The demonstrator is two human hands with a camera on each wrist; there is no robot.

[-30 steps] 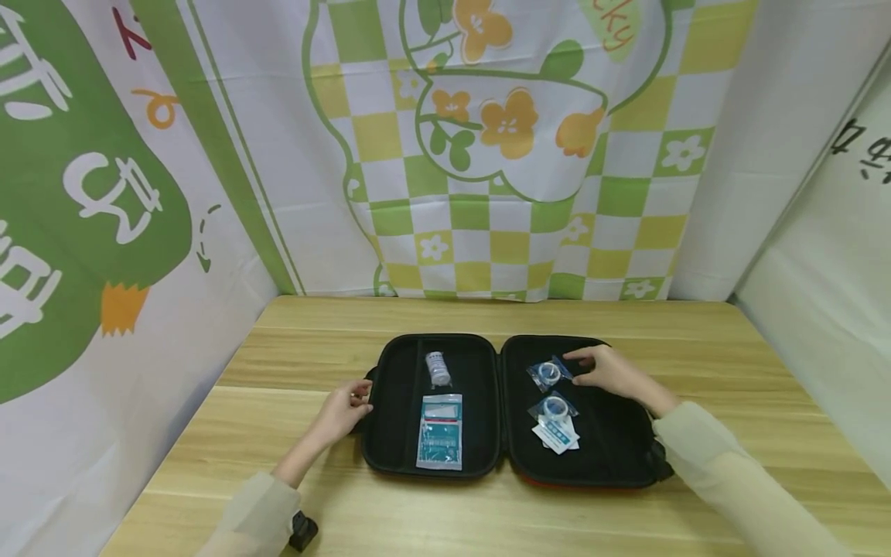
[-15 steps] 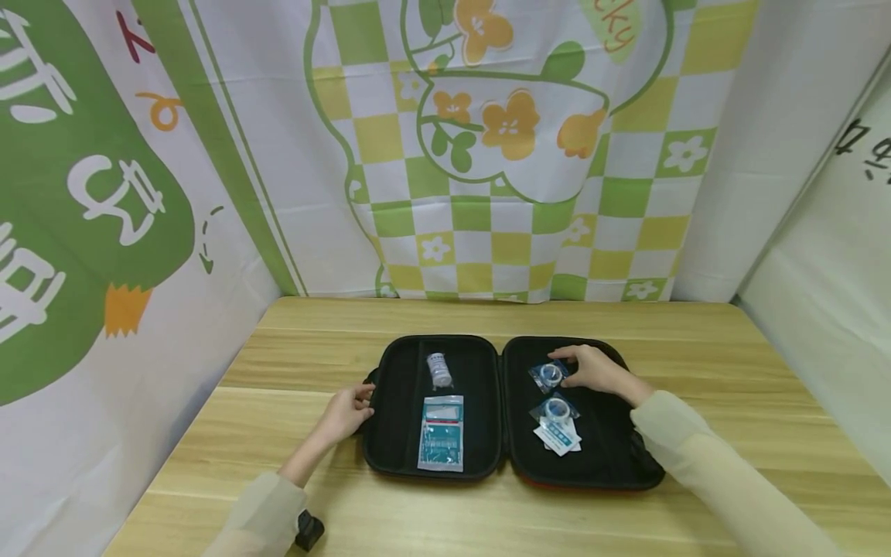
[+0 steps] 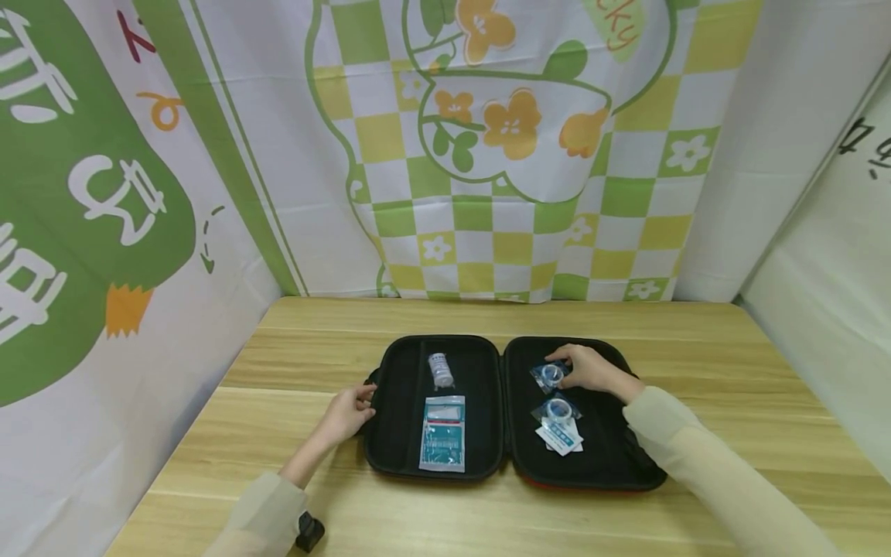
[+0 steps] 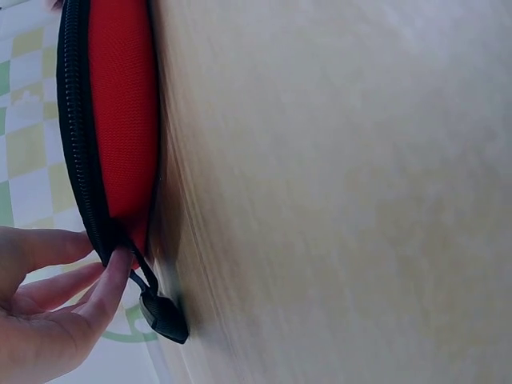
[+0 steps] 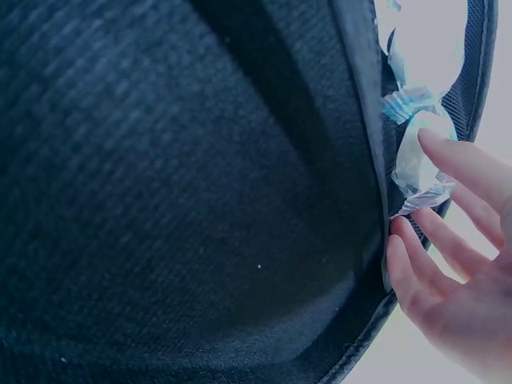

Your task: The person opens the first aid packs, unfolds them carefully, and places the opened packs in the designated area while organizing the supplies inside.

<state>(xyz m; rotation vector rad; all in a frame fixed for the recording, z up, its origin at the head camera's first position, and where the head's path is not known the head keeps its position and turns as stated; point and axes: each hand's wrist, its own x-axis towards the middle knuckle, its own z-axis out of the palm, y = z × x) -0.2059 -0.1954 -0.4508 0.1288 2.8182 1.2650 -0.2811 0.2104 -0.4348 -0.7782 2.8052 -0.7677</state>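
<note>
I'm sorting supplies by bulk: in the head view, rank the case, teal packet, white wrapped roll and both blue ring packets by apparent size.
1. Open case
2. Teal packet
3. White wrapped roll, near ring packet, far ring packet: too alike to rank; the right hand partly covers the last.

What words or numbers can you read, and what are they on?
"cky": green patch on the back curtain, cut off at the top.
Left curtain, right curtain: big characters, tilted or cut off; I can't read them.
Teal packet, wrapped white roll, white packets: print too small.
Bagged ring by the right hand: nothing readable.
</note>
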